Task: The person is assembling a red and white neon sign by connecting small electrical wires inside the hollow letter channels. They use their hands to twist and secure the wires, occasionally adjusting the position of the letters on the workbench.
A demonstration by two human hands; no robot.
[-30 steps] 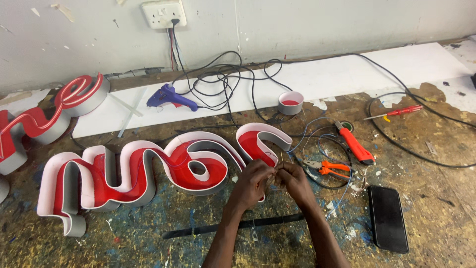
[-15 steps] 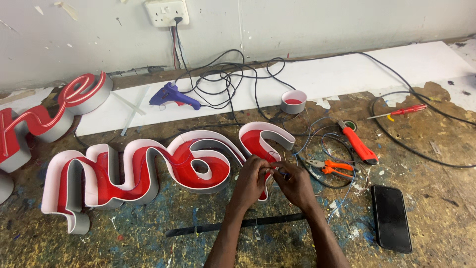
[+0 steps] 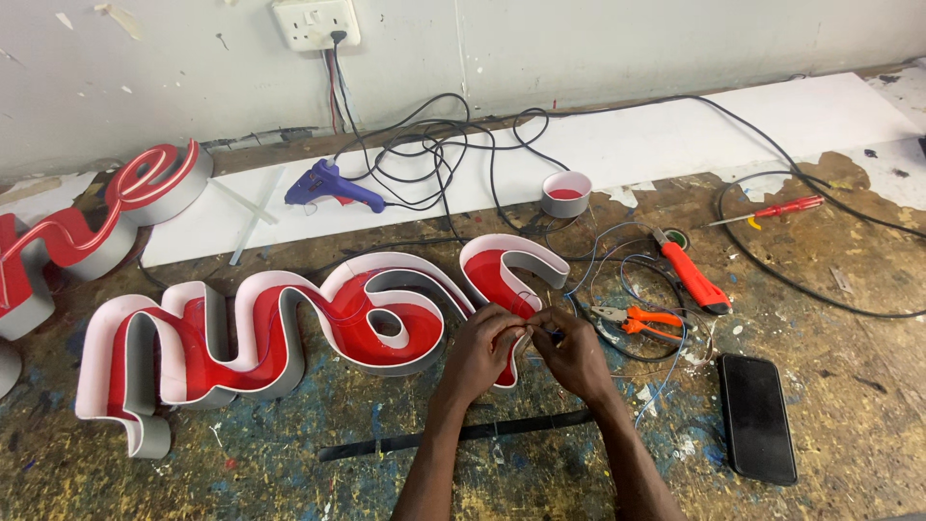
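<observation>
Thin wires point(image 3: 536, 323) are being pinched between the fingertips of both hands, right at the lower edge of the red and white channel-letter sign point(image 3: 318, 328) that is lying face up on the paint-spattered workbench point(image 3: 849, 386). The left hand point(image 3: 479, 349) and the right hand point(image 3: 577, 352) are meeting fingertip to fingertip, both closed narrowly on the wires, which are trailing off to the right in loose blue and grey loops. Orange pliers point(image 3: 639, 320) are lying just beside the right hand, with an orange-handled knife point(image 3: 691, 273) beyond them and a dark phone point(image 3: 757, 417) resting near the bench's front edge. A black strip point(image 3: 453, 436) is lying under the forearms. Farther back, a blue glue gun point(image 3: 333, 186) and a roll of tape point(image 3: 566, 193) are sitting on a white board point(image 3: 675, 135).
</observation>
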